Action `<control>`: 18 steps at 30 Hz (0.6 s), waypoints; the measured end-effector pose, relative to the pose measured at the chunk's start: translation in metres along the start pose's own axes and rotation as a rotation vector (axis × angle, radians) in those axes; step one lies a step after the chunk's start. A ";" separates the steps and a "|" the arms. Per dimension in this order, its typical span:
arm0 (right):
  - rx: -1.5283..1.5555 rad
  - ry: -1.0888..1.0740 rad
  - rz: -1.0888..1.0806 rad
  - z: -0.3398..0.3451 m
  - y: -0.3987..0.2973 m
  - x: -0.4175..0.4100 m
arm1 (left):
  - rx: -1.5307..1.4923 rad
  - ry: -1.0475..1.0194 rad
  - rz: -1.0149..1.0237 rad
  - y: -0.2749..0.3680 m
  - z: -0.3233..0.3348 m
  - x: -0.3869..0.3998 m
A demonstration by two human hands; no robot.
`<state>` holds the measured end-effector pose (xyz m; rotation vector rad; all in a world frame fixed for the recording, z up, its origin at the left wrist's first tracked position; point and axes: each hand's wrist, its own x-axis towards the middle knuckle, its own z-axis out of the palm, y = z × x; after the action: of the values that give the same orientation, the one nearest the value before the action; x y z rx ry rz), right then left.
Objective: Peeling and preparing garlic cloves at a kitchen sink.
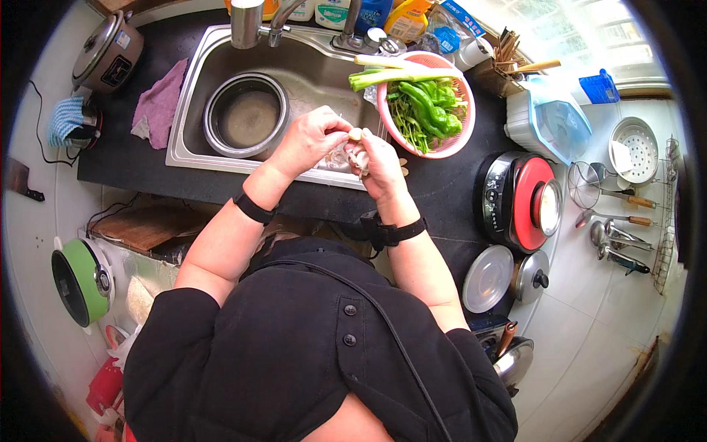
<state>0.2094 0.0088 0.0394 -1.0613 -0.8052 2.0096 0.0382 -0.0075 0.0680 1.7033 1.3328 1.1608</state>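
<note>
Over the near edge of the steel sink (175,130), my left hand (310,138) pinches at a pale garlic clove (355,134) with thumb and forefinger. My right hand (383,166) holds the same clove between its fingertips, with papery garlic skin (359,160) in its curled fingers. More skin lies in the sink below. Pale cloves (404,167) sit on the counter just right of my right hand. A round dark pot (246,115) with cloudy water stands in the sink. A pink basket (468,119) holds green peppers (428,113) and leafy greens, with scallion stalks (406,76) across its rim.
A purple cloth (160,105) and a rice cooker (105,55) are left of the sink. The faucet (276,30) and several bottles line the back. On the right are a red-topped appliance (530,201), a clear plastic lid (487,279) and a chopstick holder (500,77).
</note>
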 end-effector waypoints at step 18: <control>-0.274 0.098 -0.075 0.006 -0.004 -0.009 | 0.300 -0.033 0.159 -0.001 -0.001 -0.003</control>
<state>0.2089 0.0021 0.0494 -1.2531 -1.0728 1.8042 0.0362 -0.0106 0.0668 2.0656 1.4288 1.0532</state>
